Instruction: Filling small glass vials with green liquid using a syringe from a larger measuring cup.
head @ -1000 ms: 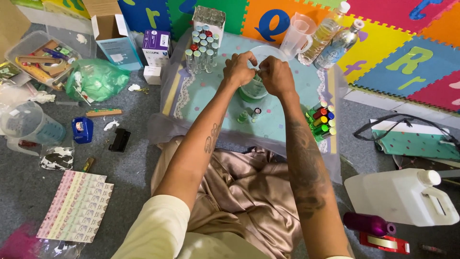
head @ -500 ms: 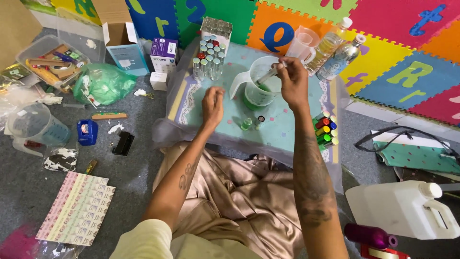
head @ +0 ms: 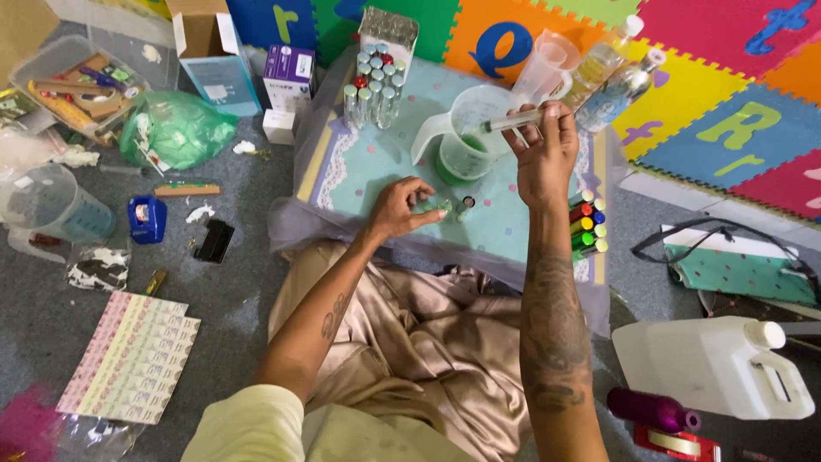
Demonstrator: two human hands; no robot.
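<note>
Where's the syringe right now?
In the head view, the syringe is in the right hand, held level above the clear jug of green liquid on the small table's far side.

My right hand (head: 547, 154) holds a syringe (head: 511, 121) over the green-filled jug (head: 466, 137); at eight o'clock, my left hand (head: 402, 208) pinches a small vial (head: 438, 205).

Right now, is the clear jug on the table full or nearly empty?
Partly filled: green liquid sits low in the clear jug, upright under the right hand.
</note>
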